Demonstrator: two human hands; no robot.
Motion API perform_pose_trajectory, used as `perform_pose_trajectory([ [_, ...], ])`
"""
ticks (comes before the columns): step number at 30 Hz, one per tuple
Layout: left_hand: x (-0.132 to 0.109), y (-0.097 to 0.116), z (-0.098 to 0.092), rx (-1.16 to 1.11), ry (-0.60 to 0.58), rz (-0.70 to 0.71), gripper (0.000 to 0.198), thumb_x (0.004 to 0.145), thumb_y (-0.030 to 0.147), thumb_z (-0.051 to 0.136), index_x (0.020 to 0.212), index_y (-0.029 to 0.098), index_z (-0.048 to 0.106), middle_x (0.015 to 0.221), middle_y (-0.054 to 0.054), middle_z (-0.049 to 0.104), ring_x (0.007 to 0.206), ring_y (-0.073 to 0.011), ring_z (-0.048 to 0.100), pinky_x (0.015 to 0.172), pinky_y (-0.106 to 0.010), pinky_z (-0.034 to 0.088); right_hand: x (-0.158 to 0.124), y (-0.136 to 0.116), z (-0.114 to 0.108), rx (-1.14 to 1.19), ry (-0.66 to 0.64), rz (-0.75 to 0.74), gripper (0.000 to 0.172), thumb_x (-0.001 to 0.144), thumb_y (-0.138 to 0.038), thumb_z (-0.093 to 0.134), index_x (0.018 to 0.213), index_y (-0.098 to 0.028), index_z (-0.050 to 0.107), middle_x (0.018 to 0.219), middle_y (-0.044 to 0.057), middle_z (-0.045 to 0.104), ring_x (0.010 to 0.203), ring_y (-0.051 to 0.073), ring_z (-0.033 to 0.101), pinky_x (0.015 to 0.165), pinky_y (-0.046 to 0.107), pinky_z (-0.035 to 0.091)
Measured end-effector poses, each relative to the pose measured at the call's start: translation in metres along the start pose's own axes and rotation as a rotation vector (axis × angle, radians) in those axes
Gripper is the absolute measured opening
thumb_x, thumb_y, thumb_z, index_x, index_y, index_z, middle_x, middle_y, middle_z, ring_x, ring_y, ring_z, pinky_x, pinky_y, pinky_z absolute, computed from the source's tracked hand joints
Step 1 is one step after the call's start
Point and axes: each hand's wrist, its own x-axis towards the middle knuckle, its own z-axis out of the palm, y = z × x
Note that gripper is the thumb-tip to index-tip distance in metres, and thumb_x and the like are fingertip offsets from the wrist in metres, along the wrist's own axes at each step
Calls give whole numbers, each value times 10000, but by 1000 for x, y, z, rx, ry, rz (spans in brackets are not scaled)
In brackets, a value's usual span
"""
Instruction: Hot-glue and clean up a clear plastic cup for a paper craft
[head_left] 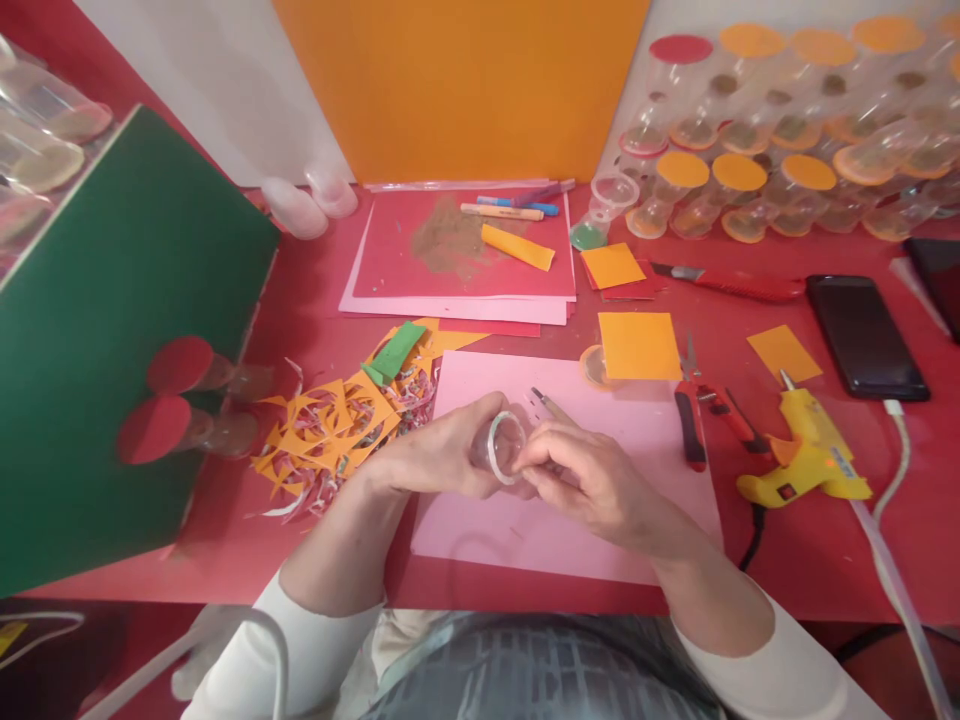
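My left hand [457, 445] is wrapped round a small clear plastic cup [493, 447], whose round mouth tilts up towards me. At the near right of the rim, the fingers of my right hand [581, 475] pinch together against the cup's edge. A slim dark-tipped tool, like a pen [551, 405], pokes out beyond my right hand; whether that hand holds it or it lies on the paper I cannot tell. Both hands are above a pink sheet [480, 535]. An orange paper square [639, 346] partly covers a round clear piece just past the sheet's far edge.
Orange paper scraps [330, 425] are heaped on the left. A yellow glue gun [814, 455], red-handled pliers [697, 410], a red cutter [739, 282] and a phone [866, 335] lie on the right. Stacked cup hourglasses [739, 195] stand behind; a green board [135, 350] rises at left.
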Motion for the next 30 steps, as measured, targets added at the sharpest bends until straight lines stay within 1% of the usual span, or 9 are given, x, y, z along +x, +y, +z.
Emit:
perform_pose_trajectory([
  [3,-1,5,0,67,40,-25,272,698,197,677,854,213,454,672,88,532,593,-73,481,522,-187,382,0,-1,-3,14,-17,-13,132,955,-130,501,897,-237,551,777,-39,653,706,122,642,1200,567,281],
  [6,-1,6,1,95,66,-54,276,689,190,671,837,217,440,653,97,499,594,-75,470,516,-188,375,0,0,-1,-67,3,-59,147,935,-108,498,877,-238,535,772,-35,632,692,124,632,1184,558,319],
  [9,-1,5,1,47,68,-46,275,690,169,659,833,217,428,660,103,485,586,-66,456,510,-182,364,1,1,4,-119,63,-101,187,895,-63,477,850,-243,505,736,-41,602,645,127,601,1152,529,385],
  [13,1,6,2,-18,99,-16,301,688,198,684,827,215,417,679,102,492,577,-59,443,507,-185,358,1,1,10,-112,186,-79,207,862,-47,483,852,-254,493,711,-50,587,620,135,593,1099,487,453],
  [18,3,8,5,-56,157,17,385,676,283,741,843,214,400,715,83,519,606,-71,462,527,-199,383,2,0,11,14,290,-1,143,901,-107,518,867,-245,532,769,-22,620,703,136,632,909,351,564],
  [22,2,7,7,-39,195,43,396,692,300,738,837,221,379,740,73,538,619,-77,484,546,-209,402,1,-1,8,84,263,64,113,923,-143,510,899,-234,572,803,1,648,727,142,650,759,286,578],
  [26,1,8,8,111,278,61,354,709,267,688,837,236,360,736,76,543,603,-81,484,558,-218,400,0,-3,5,93,250,171,65,929,-186,512,934,-228,562,801,7,649,680,130,652,562,202,528],
  [28,1,10,10,199,325,53,336,702,241,659,839,244,352,721,79,544,589,-86,489,558,-222,394,-1,-2,5,85,227,229,18,921,-211,537,920,-227,545,786,3,644,655,127,649,530,192,516],
  [30,1,11,11,269,359,44,322,699,221,635,839,250,346,706,80,548,579,-95,509,556,-225,389,-1,0,6,46,202,244,23,911,-217,555,894,-226,542,779,3,647,655,131,653,555,205,531],
])
